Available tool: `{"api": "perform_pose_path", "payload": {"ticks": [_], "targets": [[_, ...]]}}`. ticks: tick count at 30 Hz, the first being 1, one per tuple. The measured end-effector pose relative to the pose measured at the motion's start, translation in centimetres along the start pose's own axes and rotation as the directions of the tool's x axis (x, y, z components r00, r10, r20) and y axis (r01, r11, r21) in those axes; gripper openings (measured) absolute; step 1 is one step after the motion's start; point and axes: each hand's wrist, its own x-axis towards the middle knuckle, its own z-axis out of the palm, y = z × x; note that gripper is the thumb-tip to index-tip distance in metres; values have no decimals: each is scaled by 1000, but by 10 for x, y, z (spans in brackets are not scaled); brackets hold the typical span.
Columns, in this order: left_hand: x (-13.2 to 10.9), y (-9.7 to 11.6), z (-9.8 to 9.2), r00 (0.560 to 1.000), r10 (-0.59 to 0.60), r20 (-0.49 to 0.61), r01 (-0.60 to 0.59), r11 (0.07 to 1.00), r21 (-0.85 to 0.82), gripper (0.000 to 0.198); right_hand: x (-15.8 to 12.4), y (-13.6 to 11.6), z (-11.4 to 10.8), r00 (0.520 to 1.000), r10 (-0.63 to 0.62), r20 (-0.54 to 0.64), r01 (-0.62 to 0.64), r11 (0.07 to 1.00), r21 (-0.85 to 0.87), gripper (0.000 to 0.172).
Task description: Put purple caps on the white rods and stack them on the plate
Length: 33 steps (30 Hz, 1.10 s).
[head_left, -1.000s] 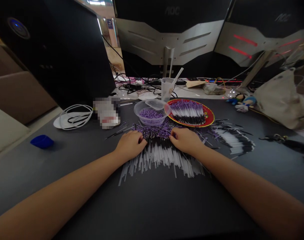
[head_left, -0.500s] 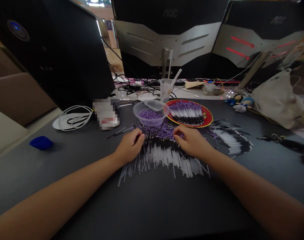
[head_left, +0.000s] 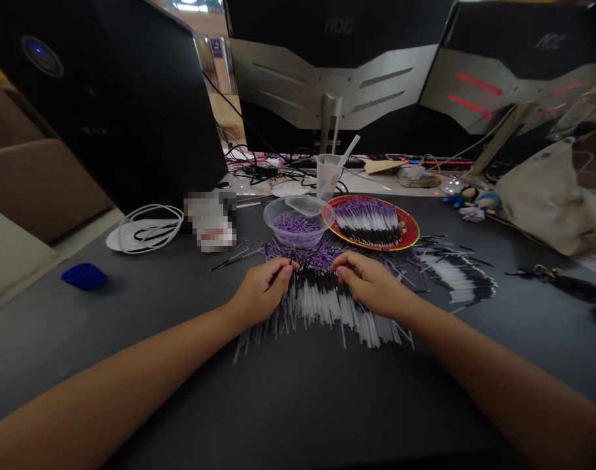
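My left hand (head_left: 264, 287) pinches a thin black stick that points up at its fingertips, left of the pile. My right hand (head_left: 369, 279) has thumb and forefinger drawn together at the pile's right side; anything between them is too small to make out. Between and below both hands lies a fanned pile of black-and-white sticks (head_left: 322, 303). Loose purple pieces (head_left: 317, 253) are scattered just behind it. Beyond them stands a clear bowl (head_left: 298, 238) of purple pieces, with a red plate (head_left: 411, 232) of purple, white and black sticks beside it.
More sticks (head_left: 457, 277) lie to the right, near keys (head_left: 537, 271). A plastic cup (head_left: 327, 176) stands behind the bowl. On the left are a blue cup (head_left: 84, 277) and a coiled white cable (head_left: 151, 228). Monitors and a black computer case (head_left: 131, 117) line the back.
My left hand has moved slightly right, and a black stick now shows at its fingertips. My right hand has shifted a little left, so the two hands are closer together.
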Motion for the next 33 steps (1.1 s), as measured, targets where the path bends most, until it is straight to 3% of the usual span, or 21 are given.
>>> {"api": "perform_pose_path", "payload": {"ticks": [3,7,13,20,26,33], "targets": [[0,-2,3,999,-34,-23,32,996,-81,34,-1,-1,3,993,100,61,-111,974,198,8],[0,-3,3,999,-38,-15,36,990,-136,47,-3,-3,5,988,119,100,-144,943,300,13],[-3,-1,0,996,85,34,-85,996,5,24,-5,-8,5,994,65,91,-95,919,383,11],[-2,-2,-1,981,180,70,-188,972,144,23,-10,-17,3,998,-29,52,4,904,428,10],[0,0,-4,917,382,116,-399,866,300,21,-12,-24,3,997,-72,-34,79,831,551,10],[0,2,-3,891,400,214,-449,848,282,20,-11,-20,0,999,-32,-38,48,794,606,8]]}}
